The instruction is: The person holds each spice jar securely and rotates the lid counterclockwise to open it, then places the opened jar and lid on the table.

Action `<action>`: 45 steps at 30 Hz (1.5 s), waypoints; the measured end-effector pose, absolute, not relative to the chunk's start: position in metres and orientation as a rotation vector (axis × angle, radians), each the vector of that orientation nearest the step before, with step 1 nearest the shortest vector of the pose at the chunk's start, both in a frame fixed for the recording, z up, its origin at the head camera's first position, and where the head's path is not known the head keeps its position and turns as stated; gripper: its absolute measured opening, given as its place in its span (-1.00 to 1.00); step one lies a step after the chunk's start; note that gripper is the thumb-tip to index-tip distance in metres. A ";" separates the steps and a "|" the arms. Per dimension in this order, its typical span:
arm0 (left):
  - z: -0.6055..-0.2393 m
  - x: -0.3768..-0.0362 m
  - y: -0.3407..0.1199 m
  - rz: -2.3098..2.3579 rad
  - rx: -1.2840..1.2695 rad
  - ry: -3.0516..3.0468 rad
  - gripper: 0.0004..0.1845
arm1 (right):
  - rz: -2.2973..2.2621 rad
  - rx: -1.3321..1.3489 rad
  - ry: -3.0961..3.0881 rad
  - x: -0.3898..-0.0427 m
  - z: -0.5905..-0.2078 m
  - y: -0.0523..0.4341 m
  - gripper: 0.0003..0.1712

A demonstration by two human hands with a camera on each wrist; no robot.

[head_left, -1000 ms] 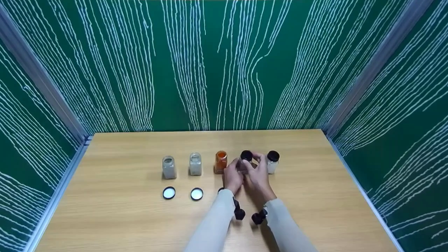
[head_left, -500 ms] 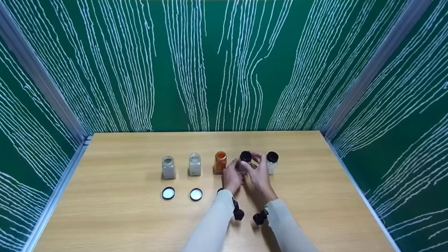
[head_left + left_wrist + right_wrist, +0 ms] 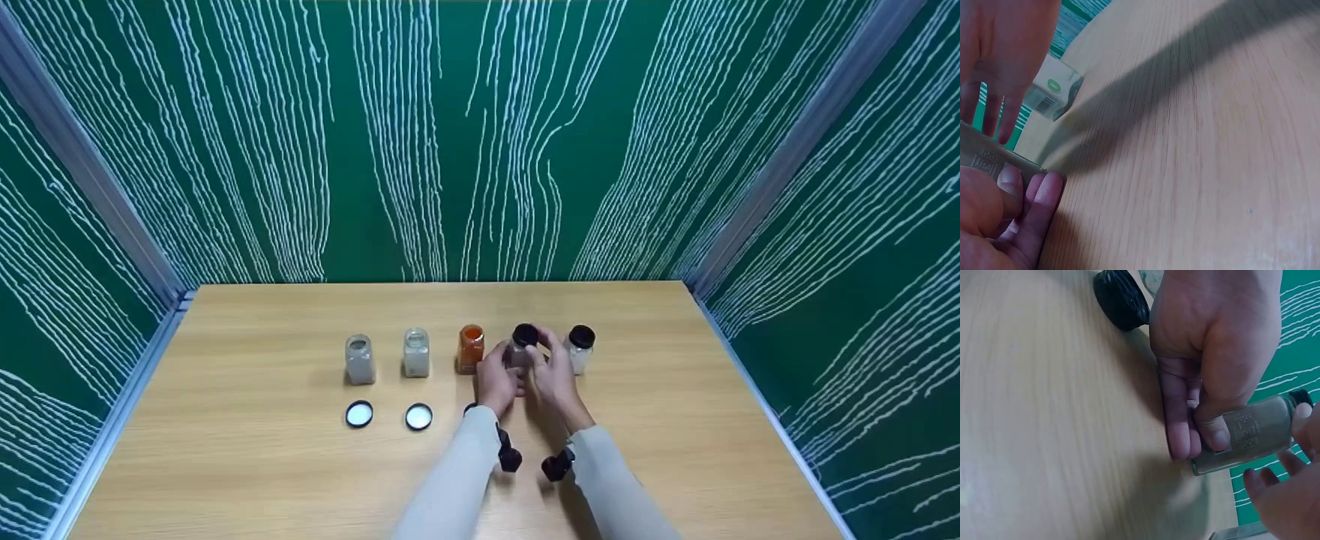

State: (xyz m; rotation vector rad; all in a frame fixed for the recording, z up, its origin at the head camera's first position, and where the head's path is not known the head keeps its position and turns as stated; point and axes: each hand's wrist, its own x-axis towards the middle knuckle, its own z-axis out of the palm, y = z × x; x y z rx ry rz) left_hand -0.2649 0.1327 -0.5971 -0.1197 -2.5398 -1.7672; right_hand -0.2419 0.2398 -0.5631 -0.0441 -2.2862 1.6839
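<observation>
While left hand [image 3: 496,379] grips jar [image 3: 520,352] | right hand [image 3: 553,375] fingers pinch its cap [image 3: 525,334]

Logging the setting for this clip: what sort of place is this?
Likely a staged recording booth, not a kitchen: green patterned walls box in a bare wooden table, with jars lined in a row and both hands on one.

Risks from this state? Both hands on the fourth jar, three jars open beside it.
1. The left hand grips the jar low while the right hand works the black cap; a slip could tip it.
2. The open orange jar stands right beside the left hand; a knock might spill it.
3. A loose cap lies by the left wrist and could get swept away.
</observation>
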 end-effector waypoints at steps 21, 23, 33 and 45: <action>-0.596 -0.266 0.133 -1.813 -0.092 -2.544 -0.53 | 1.726 -0.067 -2.272 -0.243 -0.565 0.239 -0.57; -0.596 -0.266 0.133 -1.789 -0.093 -2.545 -0.54 | 1.722 -0.041 -2.281 -0.243 -0.565 0.240 -0.53; -0.597 -0.267 0.131 -1.817 -0.100 -2.539 -0.51 | 1.769 -0.119 -2.195 -0.242 -0.568 0.235 -0.38; -0.599 -0.268 0.131 -1.664 -0.126 -2.569 -0.51 | 1.775 -0.214 -2.192 -0.245 -0.567 0.230 -0.55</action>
